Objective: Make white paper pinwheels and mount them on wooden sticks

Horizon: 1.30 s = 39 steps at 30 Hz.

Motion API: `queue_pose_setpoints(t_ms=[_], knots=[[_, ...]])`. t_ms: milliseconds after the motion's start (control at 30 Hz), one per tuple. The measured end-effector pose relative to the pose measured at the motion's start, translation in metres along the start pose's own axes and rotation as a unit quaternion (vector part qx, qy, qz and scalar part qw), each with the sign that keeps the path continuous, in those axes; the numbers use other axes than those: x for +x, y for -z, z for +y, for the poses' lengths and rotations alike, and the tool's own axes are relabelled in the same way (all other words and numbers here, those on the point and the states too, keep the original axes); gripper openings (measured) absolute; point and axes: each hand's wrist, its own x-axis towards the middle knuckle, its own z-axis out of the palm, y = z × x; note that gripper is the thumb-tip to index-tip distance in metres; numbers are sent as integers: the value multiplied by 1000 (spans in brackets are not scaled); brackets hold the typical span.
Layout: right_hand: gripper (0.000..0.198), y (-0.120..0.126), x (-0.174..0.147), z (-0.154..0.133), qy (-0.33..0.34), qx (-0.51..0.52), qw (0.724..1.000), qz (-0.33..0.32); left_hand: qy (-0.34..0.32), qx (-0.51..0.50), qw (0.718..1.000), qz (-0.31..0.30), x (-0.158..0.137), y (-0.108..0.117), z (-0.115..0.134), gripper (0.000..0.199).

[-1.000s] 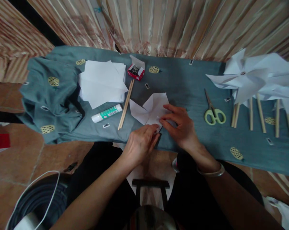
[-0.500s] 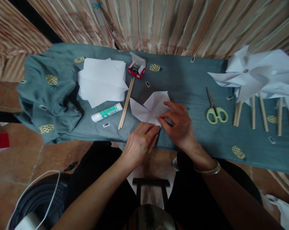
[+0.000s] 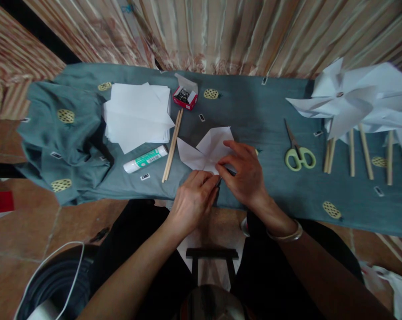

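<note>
A cut sheet of white paper (image 3: 207,149), its corners standing as pointed flaps like a pinwheel, lies near the front edge of the cloth-covered table. My left hand (image 3: 193,195) is closed on its near edge, fingertips pinched together. From the right, my right hand (image 3: 245,175) pinches the paper with thumb and index finger, its other fingers curved above a flap. The hands nearly touch at the fingertips and hide the paper's near corner. Left of the paper lie thin wooden sticks (image 3: 173,146) and a glue stick (image 3: 145,159).
A stack of white paper (image 3: 137,115) lies at the left, beside an open red box of small metal pieces (image 3: 185,93). Green-handled scissors (image 3: 299,155) rest at the right, near finished paper pinwheels (image 3: 347,100) on sticks. A striped curtain (image 3: 220,35) hangs behind the table.
The view has shifted slightly, moving the table's things a little left in the picture. Both hands keep nearly the same hold on the paper.
</note>
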Motion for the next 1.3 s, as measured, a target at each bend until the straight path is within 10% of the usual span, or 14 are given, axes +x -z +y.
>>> queue_pose_setpoints(t_ms=[1300], knots=[[10, -3, 0, -4, 46, -22, 999, 15, -9, 9, 1000, -6, 1, 1, 0, 22]])
